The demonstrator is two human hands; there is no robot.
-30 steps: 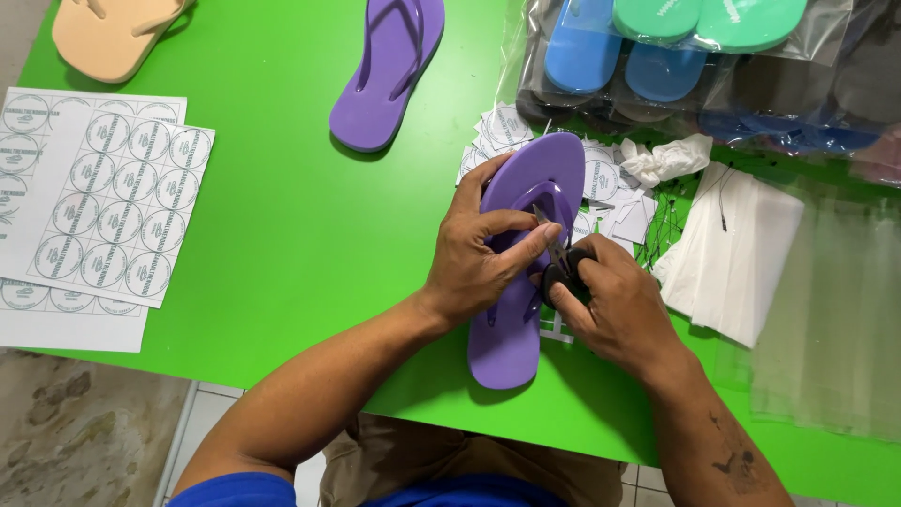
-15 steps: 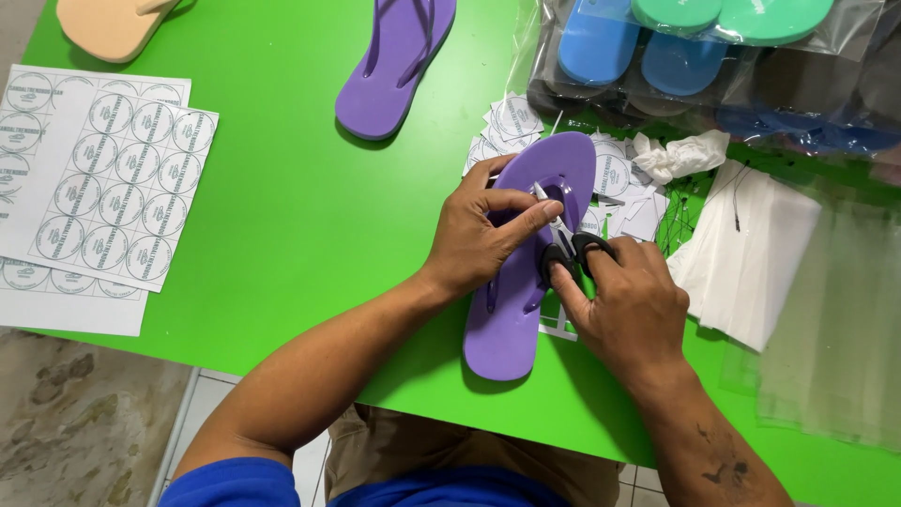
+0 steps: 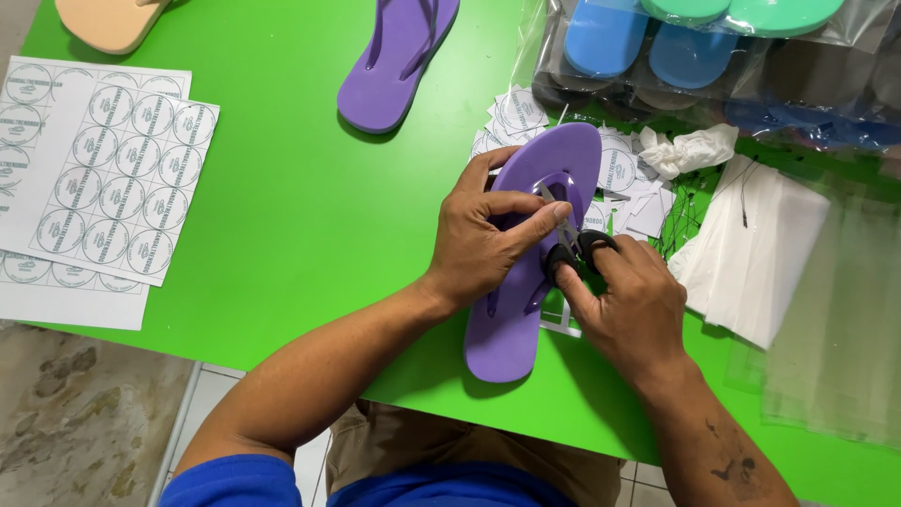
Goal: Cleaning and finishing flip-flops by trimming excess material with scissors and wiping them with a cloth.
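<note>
Right at the near edge of the green desk [image 3: 282, 235] a purple flip-flop [image 3: 535, 272] lies sole-down, toe pointing away, heel poking a bit over the edge. Left hand [image 3: 483, 239] is clamped over the middle of it, fingers pinching around the strap area. Right hand [image 3: 624, 305] is grasping small black-handled scissors [image 3: 568, 235], fingers through the loops, blades aimed at the spot where the strap meets the sole. Can't tell what exactly gets snipped, it's hidden under the fingers.

Progress-wise, my guess: a second purple flip-flop [image 3: 399, 56] sits well apart at the far side with nothing on it, so that one looks either finished or waiting. Cut-out round labels [image 3: 615, 169] are scattered just beyond the toe, while the sticker sheets [image 3: 122, 178] on the left look mostly uncut. Bagged blue and green pairs [image 3: 713, 47] are stacked top right, with empty clear bags [image 3: 835, 310] on the right, so plenty seems left
</note>
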